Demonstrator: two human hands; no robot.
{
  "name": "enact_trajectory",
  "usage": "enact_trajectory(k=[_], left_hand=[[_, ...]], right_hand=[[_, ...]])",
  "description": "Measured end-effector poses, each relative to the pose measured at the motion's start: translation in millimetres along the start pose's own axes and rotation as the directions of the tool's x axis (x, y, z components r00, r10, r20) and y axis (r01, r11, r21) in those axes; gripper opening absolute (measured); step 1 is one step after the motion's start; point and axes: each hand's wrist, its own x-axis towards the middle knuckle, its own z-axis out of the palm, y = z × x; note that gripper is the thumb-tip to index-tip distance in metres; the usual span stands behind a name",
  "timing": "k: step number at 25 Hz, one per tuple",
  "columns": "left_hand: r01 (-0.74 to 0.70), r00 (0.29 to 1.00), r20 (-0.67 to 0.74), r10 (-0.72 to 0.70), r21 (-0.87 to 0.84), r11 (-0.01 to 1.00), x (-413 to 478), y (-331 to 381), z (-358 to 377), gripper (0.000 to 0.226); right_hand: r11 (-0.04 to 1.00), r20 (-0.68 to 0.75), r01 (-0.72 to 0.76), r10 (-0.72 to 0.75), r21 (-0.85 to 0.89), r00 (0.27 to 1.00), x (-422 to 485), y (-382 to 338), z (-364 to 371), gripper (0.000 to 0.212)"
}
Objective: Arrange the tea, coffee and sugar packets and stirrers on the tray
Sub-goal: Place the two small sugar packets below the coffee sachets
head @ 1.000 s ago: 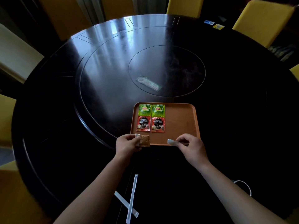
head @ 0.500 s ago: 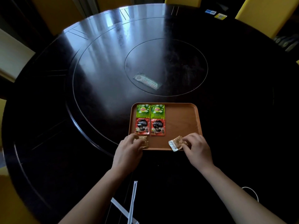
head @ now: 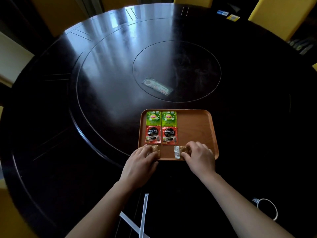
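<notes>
Sugar packets (head: pixel 178 151) lie at the tray's (head: pixel 197 131) near edge, each clamped under one hand's fingers (head: pixel 186 154); the stirrers (head: pixel 143 215) lie on the worktop, nearer the left hand (head: pixel 139 166).

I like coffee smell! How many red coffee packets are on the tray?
2. Both lie side by side on the tray, below the green tea packets: the left coffee packet and the right coffee packet. None looks hidden.
</notes>
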Motion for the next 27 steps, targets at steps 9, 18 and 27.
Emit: enact_trajectory(k=[9,18,27], left_hand=[[-0.015,1.000,0.022,0.016,-0.015,1.000,-3,-5,2,0.045],[-0.052,0.999,0.005,0.052,-0.015,0.999,-3,-8,5,0.043],[-0.066,0.998,-0.023,0.066,-0.005,0.998,-3,-10,8,0.042]], right_hand=[[0.999,0.014,-0.022,0.021,0.050,1.000,0,-33,10,0.030],[0.998,-0.008,-0.005,0.005,0.063,1.000,-1,-49,12,0.020],[0.996,-0.007,0.006,-0.006,0.085,1.000,-1,-51,14,0.019]])
